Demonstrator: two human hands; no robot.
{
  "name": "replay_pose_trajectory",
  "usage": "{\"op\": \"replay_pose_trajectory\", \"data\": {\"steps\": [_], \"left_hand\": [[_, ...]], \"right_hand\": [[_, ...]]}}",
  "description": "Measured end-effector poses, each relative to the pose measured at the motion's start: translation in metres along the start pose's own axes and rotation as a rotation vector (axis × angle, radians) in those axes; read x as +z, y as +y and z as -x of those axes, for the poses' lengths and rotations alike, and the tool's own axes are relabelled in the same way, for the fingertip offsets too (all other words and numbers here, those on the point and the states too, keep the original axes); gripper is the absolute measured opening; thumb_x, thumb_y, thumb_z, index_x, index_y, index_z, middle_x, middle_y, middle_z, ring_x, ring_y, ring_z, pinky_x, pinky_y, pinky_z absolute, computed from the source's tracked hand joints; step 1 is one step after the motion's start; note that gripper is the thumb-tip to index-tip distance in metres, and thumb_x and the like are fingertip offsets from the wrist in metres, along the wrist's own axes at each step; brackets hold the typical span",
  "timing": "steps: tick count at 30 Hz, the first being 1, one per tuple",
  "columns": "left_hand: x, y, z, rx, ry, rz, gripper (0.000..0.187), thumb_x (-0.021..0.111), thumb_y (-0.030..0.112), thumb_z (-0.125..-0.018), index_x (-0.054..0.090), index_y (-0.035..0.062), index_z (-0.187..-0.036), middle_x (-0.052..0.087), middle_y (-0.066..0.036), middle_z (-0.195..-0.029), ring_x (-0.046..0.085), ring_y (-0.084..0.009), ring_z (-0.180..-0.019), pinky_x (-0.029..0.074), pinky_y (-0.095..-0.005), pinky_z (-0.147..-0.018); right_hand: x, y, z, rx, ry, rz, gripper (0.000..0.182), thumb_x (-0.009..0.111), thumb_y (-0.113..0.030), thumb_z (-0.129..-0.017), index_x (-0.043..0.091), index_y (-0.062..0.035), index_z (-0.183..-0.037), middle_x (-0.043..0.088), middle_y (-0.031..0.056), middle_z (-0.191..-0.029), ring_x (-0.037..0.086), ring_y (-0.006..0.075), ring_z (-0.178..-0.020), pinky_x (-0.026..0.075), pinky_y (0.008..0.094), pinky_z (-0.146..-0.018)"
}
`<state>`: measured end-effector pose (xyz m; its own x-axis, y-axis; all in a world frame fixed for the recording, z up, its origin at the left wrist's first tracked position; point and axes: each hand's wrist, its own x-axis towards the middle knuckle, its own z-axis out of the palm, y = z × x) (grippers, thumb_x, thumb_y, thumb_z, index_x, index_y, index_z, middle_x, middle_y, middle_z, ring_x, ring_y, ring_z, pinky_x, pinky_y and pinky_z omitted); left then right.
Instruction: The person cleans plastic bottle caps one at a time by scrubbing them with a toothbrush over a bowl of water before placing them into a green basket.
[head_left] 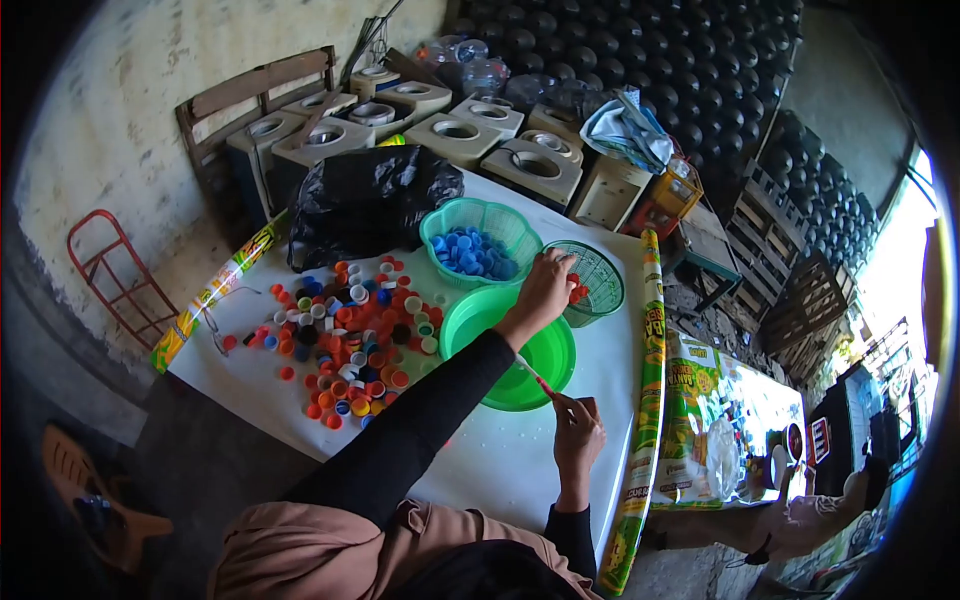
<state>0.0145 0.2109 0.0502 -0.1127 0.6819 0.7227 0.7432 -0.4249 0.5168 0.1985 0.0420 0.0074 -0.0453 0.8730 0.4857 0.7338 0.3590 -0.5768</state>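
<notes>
My left hand (545, 292) reaches across to the dark green mesh basket (603, 272), fingers curled over its near side. Red bottle caps (578, 291) show just under the fingertips; whether the fingers grip one is hidden. Lower down, my right hand (580, 430) is closed around a thin tool with a red handle and pale shaft (532, 373), whose tip points up-left over the bright green basin (548, 352). A teal basket (436, 232) of blue bottle caps (472, 253) stands behind the basin. To the left, a loose pile of mixed bottle caps (350, 340), mostly red and orange, covers the white tabletop (490, 450).
A black plastic bag (365, 195) lies at the table's far left. Rolled colourful plastic sheeting (645, 430) edges the right side. Beige box-like units with round openings (455, 133) stand behind. Another person (790, 525) is beside a second table at right.
</notes>
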Motion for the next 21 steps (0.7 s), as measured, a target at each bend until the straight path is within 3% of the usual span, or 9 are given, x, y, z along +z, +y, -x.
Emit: {"op": "replay_pose_trajectory", "data": {"steps": [4,6,8,10,16,21], "left_hand": [[-0.089,-0.012,0.037,-0.070,0.108,0.003,0.023,0.074,0.006,-0.084,0.069,-0.0001,-0.105,0.065,-0.015,-0.105,0.062,-0.0335,-0.102,0.049,-0.0411,-0.090],[-0.132,-0.037,0.065,-0.216,0.131,-0.087,0.017,0.074,0.006,-0.084,0.070,0.0007,-0.100,0.067,-0.015,-0.099,0.065,-0.0318,-0.096,0.051,-0.0405,-0.084],[-0.163,-0.079,0.096,-0.423,-0.010,-0.097,0.015,0.074,0.006,-0.084,0.070,0.0010,-0.098,0.067,-0.017,-0.096,0.066,-0.0305,-0.094,0.052,-0.0390,-0.081],[-0.179,-0.107,0.121,-0.528,-0.155,-0.132,0.012,0.065,-0.004,-0.075,0.067,-0.0015,-0.087,0.067,-0.020,-0.090,0.066,-0.0360,-0.092,0.051,-0.0457,-0.080],[-0.145,-0.147,0.166,-0.261,-0.082,-0.595,0.010,0.056,-0.004,-0.076,0.065,-0.0037,-0.080,0.065,-0.023,-0.092,0.064,-0.0387,-0.093,0.051,-0.0468,-0.083],[-0.131,-0.158,0.163,-0.214,-0.110,-0.742,0.007,0.059,0.000,-0.077,0.066,-0.0004,-0.079,0.066,-0.020,-0.094,0.062,-0.0385,-0.094,0.051,-0.0455,-0.079]], "right_hand": [[0.001,-0.002,0.001,0.008,0.004,-0.038,0.011,0.076,-0.019,-0.086,0.079,-0.0157,-0.096,0.066,0.0034,-0.084,0.067,0.0216,-0.071,0.050,0.0365,-0.063],[0.000,-0.003,0.002,0.019,-0.019,-0.036,0.013,0.077,-0.017,-0.085,0.079,-0.0165,-0.098,0.067,0.0030,-0.087,0.068,0.0214,-0.074,0.052,0.0361,-0.064],[-0.001,-0.003,0.003,0.031,-0.029,-0.051,0.015,0.077,-0.015,-0.085,0.079,-0.0172,-0.100,0.067,0.0029,-0.088,0.069,0.0215,-0.075,0.052,0.0357,-0.065],[-0.003,-0.005,0.004,0.029,-0.047,-0.045,0.019,0.077,-0.013,-0.084,0.078,-0.0177,-0.102,0.067,0.0029,-0.090,0.069,0.0215,-0.077,0.053,0.0353,-0.065],[-0.009,-0.009,0.006,-0.017,-0.068,0.052,0.025,0.077,-0.011,-0.083,0.077,-0.0178,-0.107,0.067,0.0037,-0.092,0.069,0.0220,-0.078,0.053,0.0364,-0.066],[-0.019,-0.018,0.006,-0.015,-0.116,0.105,0.023,0.073,-0.011,-0.086,0.077,-0.0176,-0.108,0.067,0.0044,-0.093,0.068,0.0248,-0.081,0.052,0.0382,-0.069]]}}
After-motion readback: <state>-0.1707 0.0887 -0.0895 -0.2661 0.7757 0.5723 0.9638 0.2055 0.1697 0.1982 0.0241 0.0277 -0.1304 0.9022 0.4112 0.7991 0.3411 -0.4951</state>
